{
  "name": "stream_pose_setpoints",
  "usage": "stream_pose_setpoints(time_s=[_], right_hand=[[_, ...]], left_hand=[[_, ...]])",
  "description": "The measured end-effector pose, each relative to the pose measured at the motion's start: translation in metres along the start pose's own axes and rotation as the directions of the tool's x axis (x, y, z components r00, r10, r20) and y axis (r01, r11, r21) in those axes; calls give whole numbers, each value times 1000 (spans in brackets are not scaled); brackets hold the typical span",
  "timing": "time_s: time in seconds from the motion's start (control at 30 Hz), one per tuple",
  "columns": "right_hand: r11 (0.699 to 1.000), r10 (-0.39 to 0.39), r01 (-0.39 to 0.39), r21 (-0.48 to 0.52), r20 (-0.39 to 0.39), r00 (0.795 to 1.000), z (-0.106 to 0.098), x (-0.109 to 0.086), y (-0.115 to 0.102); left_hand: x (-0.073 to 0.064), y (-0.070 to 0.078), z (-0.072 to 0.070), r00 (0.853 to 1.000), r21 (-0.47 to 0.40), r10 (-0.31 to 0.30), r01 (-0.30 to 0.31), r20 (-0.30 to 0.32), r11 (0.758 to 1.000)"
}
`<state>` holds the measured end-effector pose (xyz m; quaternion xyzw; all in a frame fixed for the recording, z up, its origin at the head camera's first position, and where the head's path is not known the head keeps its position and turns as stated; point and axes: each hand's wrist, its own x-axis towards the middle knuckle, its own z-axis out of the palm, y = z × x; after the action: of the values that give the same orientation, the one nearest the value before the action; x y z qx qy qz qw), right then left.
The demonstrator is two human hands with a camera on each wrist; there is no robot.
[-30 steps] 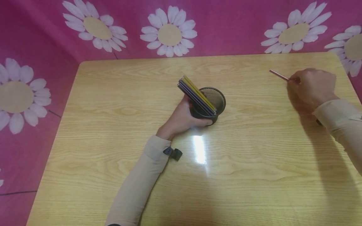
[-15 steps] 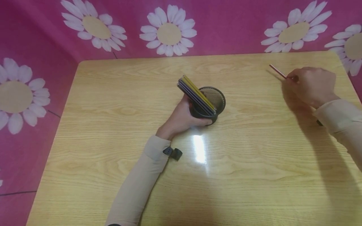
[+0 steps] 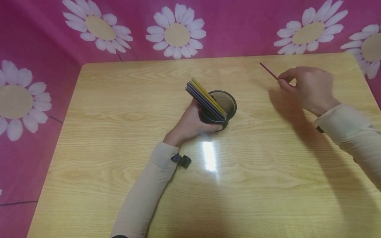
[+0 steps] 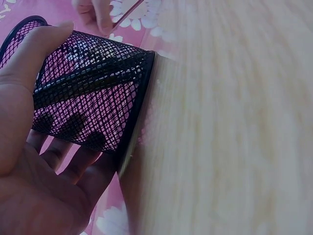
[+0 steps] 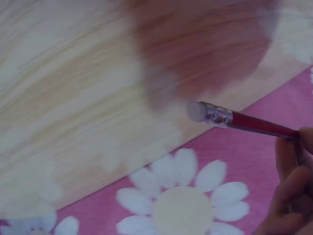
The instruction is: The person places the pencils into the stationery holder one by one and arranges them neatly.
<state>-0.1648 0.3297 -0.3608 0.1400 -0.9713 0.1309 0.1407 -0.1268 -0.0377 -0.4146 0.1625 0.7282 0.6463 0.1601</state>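
Note:
My left hand [image 3: 190,124] grips a black mesh pencil cup [image 4: 93,83], thumb on one side and fingers round the other. Several pencils [image 3: 205,99], yellow and dark, lean together in the cup toward the upper left. Through the mesh in the left wrist view they show as dark slanting shapes. Off to the right, my right hand [image 3: 311,87] pinches a red pencil [image 3: 269,70] between thumb and fingers, above the table. A white eraser [image 5: 196,111] in a silver band caps the pencil's end in the right wrist view.
The wood-grain table [image 3: 253,185] spreads under both hands, with a bright light reflection near the left wrist. Behind its far edge hangs a pink cloth [image 3: 238,26] with white daisies, which also runs along the left side.
My right hand has lifted the red pencil from the table and moved left with it, toward the cup. My left hand and the cup have stayed in place.

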Motion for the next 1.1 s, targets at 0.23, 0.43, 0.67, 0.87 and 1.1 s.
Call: stream_pose_setpoints(time_s=[0.23,0.43,0.67,0.87,1.1], right_hand=[[997,-64,68,47,-75,995,-3,4,-23],[995,-56,63,79,-92,994,-6,6,-32],[989,-69,84,123,-124,990,-11,7,-43],[966,-75,114,233,-172,982,-14,6,-63],[908,-181,259,330,-248,952,-21,4,-92]], left_hand=[[1,1,0,1000,-3,5,-5,2,1000],[2,0,-1,1000,12,-1,1,0,1000],[2,-1,0,1000,-3,5,-5,-2,1000],[1,-1,0,1000,22,-6,6,-3,1000],[1,-2,0,1000,47,-29,29,-8,998]])
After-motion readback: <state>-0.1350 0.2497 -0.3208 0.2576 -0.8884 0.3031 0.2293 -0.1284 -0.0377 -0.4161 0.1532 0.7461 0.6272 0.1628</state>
